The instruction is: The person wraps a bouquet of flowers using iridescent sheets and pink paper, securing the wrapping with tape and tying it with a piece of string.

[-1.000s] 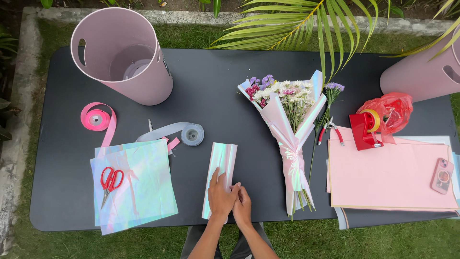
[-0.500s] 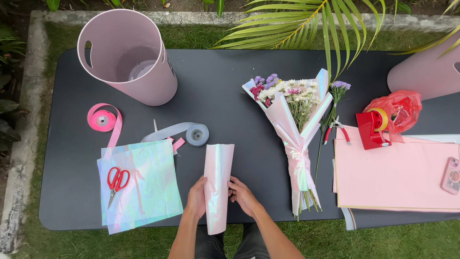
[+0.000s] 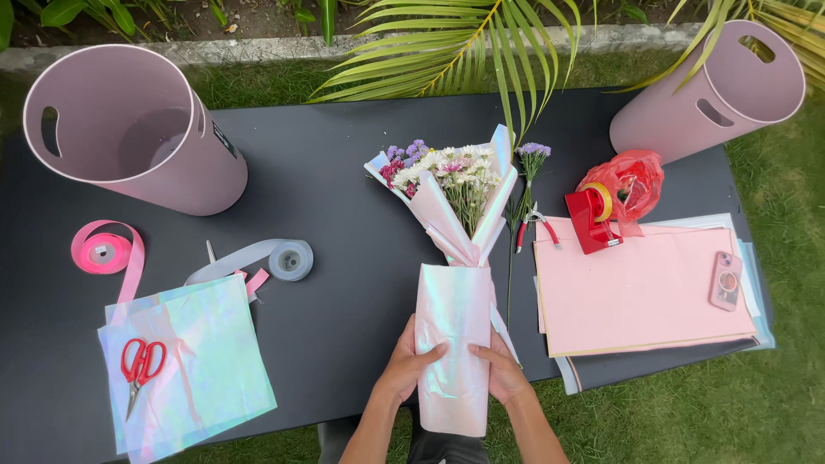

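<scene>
A bouquet (image 3: 451, 185) of white, purple and pink flowers lies on the black table (image 3: 344, 198), wrapped in pale pink paper. A folded sheet of iridescent pink wrapping paper (image 3: 454, 322) covers its lower stems. My left hand (image 3: 408, 365) grips the sheet's left side. On the right side, my right hand (image 3: 503, 374) presses the same sheet. Both hands sit at the table's near edge, with the flower heads pointing away from me.
Two pink cylindrical bins lie at the far left (image 3: 129, 129) and far right (image 3: 713, 94). Red scissors (image 3: 137, 365) rest on iridescent sheets (image 3: 185, 365). Pink ribbon (image 3: 103, 253), grey ribbon (image 3: 288, 258), red tape dispenser (image 3: 589, 219), pliers (image 3: 537, 225), pink paper stack (image 3: 640, 288), phone (image 3: 724, 279).
My hands lifted the folded iridescent sheet from the table left of the bouquet and carried it right, onto the bouquet's lower stems.
</scene>
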